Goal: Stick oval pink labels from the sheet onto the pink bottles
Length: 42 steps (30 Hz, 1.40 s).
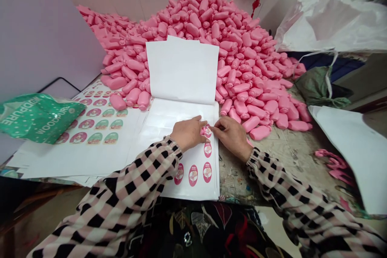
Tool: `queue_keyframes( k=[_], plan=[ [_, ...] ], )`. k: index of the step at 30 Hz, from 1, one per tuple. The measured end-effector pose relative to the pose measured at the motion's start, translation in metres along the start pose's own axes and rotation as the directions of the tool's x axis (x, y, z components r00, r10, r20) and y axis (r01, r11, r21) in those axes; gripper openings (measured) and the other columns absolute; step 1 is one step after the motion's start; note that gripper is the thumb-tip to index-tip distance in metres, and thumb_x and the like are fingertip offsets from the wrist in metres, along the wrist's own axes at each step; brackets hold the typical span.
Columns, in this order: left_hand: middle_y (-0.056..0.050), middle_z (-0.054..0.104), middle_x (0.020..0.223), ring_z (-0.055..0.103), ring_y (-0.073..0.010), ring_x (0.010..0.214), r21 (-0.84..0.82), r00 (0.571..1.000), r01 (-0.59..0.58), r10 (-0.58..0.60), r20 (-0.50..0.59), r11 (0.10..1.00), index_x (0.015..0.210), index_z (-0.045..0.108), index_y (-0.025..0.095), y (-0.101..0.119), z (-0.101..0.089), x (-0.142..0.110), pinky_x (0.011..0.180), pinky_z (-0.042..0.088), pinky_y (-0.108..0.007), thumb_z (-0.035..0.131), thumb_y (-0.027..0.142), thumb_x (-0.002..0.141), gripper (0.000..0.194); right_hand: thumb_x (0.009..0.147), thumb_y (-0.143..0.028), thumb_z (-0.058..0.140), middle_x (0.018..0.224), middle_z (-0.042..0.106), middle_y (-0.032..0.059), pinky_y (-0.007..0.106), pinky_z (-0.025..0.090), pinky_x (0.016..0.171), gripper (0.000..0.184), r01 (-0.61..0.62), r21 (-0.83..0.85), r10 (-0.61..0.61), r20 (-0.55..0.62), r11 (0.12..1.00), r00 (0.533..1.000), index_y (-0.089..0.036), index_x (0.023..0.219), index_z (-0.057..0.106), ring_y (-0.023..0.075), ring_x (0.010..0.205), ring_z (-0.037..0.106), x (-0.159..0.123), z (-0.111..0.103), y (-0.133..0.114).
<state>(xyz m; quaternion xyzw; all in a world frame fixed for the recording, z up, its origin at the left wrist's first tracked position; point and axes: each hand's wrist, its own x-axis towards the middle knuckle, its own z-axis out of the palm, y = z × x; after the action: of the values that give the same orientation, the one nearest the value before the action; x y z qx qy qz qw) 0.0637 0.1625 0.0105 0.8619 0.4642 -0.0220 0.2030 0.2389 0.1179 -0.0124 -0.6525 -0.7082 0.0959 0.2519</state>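
My left hand (189,133) lies over a sheet of stickers (193,195), its thumb and fingers closed around a small pink bottle (202,131) that is mostly hidden. An oval pink sticker (208,130) shows at the fingertips. I cannot tell whether it lies on the bottle or on the sheet. From the right, my right hand (232,137) pinches thumb and index finger at that sticker's edge. Below, several more oval stickers (207,172) remain on the sheet, in a column and a bottom row. A white backing page (183,72) stands folded up behind them.
A large heap of pink bottles (199,20) rises against the wall. On the left, a green plastic bag (39,117) rests on other sticker sheets (90,161). To the right are pink scraps (334,165), white paper (359,157), a dark green bag (322,86) and a white sack (335,20).
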Motion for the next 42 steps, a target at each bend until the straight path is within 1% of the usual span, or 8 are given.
queue_keyframes(
  k=[6, 11, 14, 15, 17, 20, 23, 42],
  plan=[
    [-0.004, 0.035, 0.149, 0.051, -0.0308, 0.120, -0.044, 1.000, -0.011, 0.009, -0.024, 0.999, 0.130, 0.048, 0.031, -0.002, 0.005, 0.000, 0.089, 0.043, -0.039, 0.066, 0.056, 0.067, 0.070, 0.082, -0.040, 0.057, 0.078, 0.063, 0.0006, 0.026, 0.038, 0.063, 0.022, -0.095, 0.217, 0.111, -0.061, 0.971, 0.992, -0.020, 0.073, 0.060, 0.0144, 0.072, 0.055, -0.007, 0.006, 0.000],
    [-0.005, 0.040, 0.147, 0.046, -0.0301, 0.125, -0.107, 0.998, -0.043, 0.039, -0.041, 0.993, 0.133, 0.045, 0.032, -0.005, 0.001, -0.007, 0.095, 0.040, -0.039, 0.069, 0.056, 0.065, 0.077, 0.082, -0.041, 0.059, 0.075, 0.062, 0.0008, 0.027, 0.041, 0.066, 0.023, -0.089, 0.387, 0.186, -0.222, 0.918, 0.957, -0.019, 0.074, 0.060, 0.0141, 0.069, 0.054, -0.015, 0.004, -0.003],
    [-0.009, 0.056, 0.130, 0.057, -0.0252, 0.109, -0.432, 0.991, -0.002, -0.056, -0.120, 0.902, 0.130, 0.048, 0.026, -0.007, -0.005, -0.019, 0.087, 0.044, -0.035, 0.061, 0.057, 0.074, 0.065, 0.078, -0.044, 0.063, 0.075, 0.062, 0.0014, 0.027, 0.042, 0.063, 0.026, -0.124, 0.521, 0.299, -0.267, 0.845, 0.916, -0.018, 0.076, 0.061, 0.0140, 0.067, 0.053, -0.016, -0.005, -0.007],
    [-0.010, 0.062, 0.119, 0.061, -0.0221, 0.095, -0.628, 0.985, 0.010, -0.116, -0.128, 0.778, 0.126, 0.051, 0.024, -0.008, -0.007, -0.024, 0.079, 0.047, -0.032, 0.055, 0.059, 0.078, 0.060, 0.076, -0.044, 0.065, 0.074, 0.062, 0.0011, 0.027, 0.042, 0.062, 0.026, -0.124, 0.574, 0.321, -0.256, 0.809, 0.912, -0.018, 0.076, 0.061, 0.0136, 0.066, 0.052, -0.017, -0.008, -0.010],
    [-0.009, 0.065, 0.094, 0.059, -0.0145, 0.066, -0.943, 0.981, 0.018, -0.189, -0.047, 0.331, 0.116, 0.056, 0.020, -0.007, -0.008, -0.034, 0.060, 0.046, -0.027, 0.045, 0.062, 0.082, 0.056, 0.074, -0.043, 0.068, 0.071, 0.060, -0.0001, 0.026, 0.040, 0.060, 0.026, -0.104, 0.673, 0.324, -0.211, 0.733, 0.922, -0.018, 0.074, 0.060, 0.0124, 0.064, 0.050, -0.020, -0.014, -0.018],
    [-0.003, 0.058, 0.072, 0.052, -0.0096, 0.053, -0.950, 0.989, 0.087, -0.087, 0.118, -0.299, 0.102, 0.058, 0.017, 0.000, -0.007, -0.047, 0.052, 0.043, -0.023, 0.039, 0.063, 0.084, 0.053, 0.074, -0.040, 0.069, 0.070, 0.058, -0.0009, 0.026, 0.040, 0.060, 0.023, -0.090, 0.746, 0.269, -0.123, 0.659, 0.955, -0.018, 0.074, 0.060, 0.0116, 0.064, 0.049, -0.027, -0.020, -0.037],
    [-0.003, 0.057, 0.072, 0.055, -0.0102, 0.058, -0.840, 0.984, 0.095, -0.076, 0.160, -0.535, 0.093, 0.059, 0.015, 0.010, -0.001, -0.053, 0.053, 0.046, -0.022, 0.039, 0.058, 0.087, 0.047, 0.074, -0.039, 0.069, 0.068, 0.058, -0.0013, 0.026, 0.039, 0.058, 0.023, -0.110, 0.764, 0.215, -0.038, 0.636, 0.976, -0.018, 0.072, 0.060, 0.0113, 0.063, 0.049, -0.034, -0.021, -0.055],
    [-0.001, 0.054, 0.069, 0.053, -0.0096, 0.053, -0.891, 0.991, 0.019, -0.108, 0.076, -0.454, 0.090, 0.058, 0.015, 0.029, 0.012, -0.056, 0.051, 0.047, -0.023, 0.039, 0.062, 0.084, 0.050, 0.072, -0.038, 0.071, 0.062, 0.059, -0.0022, 0.024, 0.040, 0.052, 0.023, -0.187, 0.790, 0.183, 0.096, 0.584, 0.978, -0.019, 0.068, 0.059, 0.0108, 0.055, 0.052, -0.039, -0.012, -0.064]
  ],
)
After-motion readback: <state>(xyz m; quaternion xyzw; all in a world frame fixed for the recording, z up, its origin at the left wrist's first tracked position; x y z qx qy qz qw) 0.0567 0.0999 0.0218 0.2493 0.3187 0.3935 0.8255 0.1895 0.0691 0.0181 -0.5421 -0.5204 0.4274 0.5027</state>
